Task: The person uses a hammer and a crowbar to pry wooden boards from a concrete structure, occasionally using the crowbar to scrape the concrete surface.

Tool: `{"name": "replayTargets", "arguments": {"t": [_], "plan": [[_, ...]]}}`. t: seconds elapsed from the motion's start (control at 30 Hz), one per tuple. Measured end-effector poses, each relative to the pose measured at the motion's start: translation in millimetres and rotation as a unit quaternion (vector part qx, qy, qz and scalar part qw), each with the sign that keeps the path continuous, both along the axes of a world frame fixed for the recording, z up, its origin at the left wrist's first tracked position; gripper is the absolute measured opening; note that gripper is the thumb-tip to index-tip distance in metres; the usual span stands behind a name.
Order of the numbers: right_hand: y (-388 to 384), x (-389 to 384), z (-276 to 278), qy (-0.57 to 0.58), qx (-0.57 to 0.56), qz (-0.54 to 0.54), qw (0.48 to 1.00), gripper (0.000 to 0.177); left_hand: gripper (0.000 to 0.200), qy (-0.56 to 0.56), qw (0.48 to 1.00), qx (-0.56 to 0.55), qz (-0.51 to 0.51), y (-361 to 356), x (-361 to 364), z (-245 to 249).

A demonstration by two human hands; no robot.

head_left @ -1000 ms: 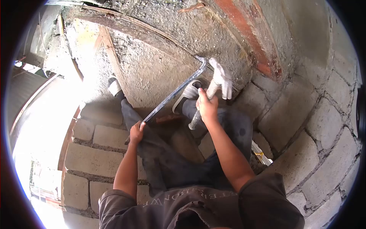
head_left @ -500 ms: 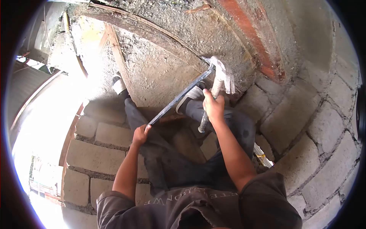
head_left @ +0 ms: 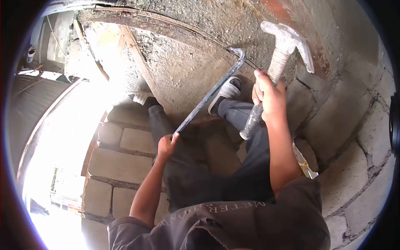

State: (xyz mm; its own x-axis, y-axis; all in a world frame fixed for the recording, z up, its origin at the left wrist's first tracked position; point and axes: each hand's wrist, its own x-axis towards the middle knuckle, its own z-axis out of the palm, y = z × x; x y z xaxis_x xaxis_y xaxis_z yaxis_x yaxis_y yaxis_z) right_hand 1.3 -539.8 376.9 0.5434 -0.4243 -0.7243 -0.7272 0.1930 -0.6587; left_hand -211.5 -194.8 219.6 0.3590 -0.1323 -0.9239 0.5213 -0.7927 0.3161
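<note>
My left hand is wrapped round the lower end of a crowbar. The bar slants up and to the right, and its hooked end sits at the edge of a long wooden strip on the rough concrete. A claw hammer is in my right hand, gripped round the handle. Its whitish head is raised to the right of the crowbar's hook, apart from it. Pale wrapping covers the upper handle, and the dark butt shows below my fist.
Concrete blocks form walls on both sides. A rough concrete slab with a wooden brace lies ahead. My shoes rest against its lower part. Bright light enters through an opening at the left. A reddish board is at the top right.
The hammer has swung up and to the right, away from the crowbar's hook. My left hand keeps its hold on the crowbar. The view has shifted slightly.
</note>
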Motion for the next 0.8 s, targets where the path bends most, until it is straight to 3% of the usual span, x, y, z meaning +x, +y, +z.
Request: {"name": "replayTargets", "arguments": {"t": [0.03,0.17,0.27,0.4,0.6,0.8], "plan": [[-0.4,4.0,4.6,0.005,-0.002,-0.006,1.000,0.039,0.067,-0.004,1.000,0.003,-0.005,-0.7,2.2,0.4],[-8.3,2.8,12.4,-0.023,0.005,-0.004,1.000,0.032,0.071,0.016,0.999,0.035,-0.014,-8.8,3.6,32.0],[-1.9,12.1,22.6,-0.029,0.013,-0.034,0.999,0.038,0.077,0.045,0.997,0.049,0.028,-28.1,21.8,73.7],[-1.0,13.7,25.6,-0.051,0.022,-0.038,0.998,0.037,0.075,0.077,0.994,0.076,0.020,-39.2,15.4,93.5],[-6.8,13.3,18.0,-0.031,0.031,-0.038,0.998,0.038,0.067,0.122,0.991,-0.040,0.044,-54.2,38.5,161.9],[-16.2,19.4,9.9,-0.024,0.016,-0.043,0.999,0.041,0.072,0.131,0.989,0.028,0.057,-66.3,25.5,150.2]]}}
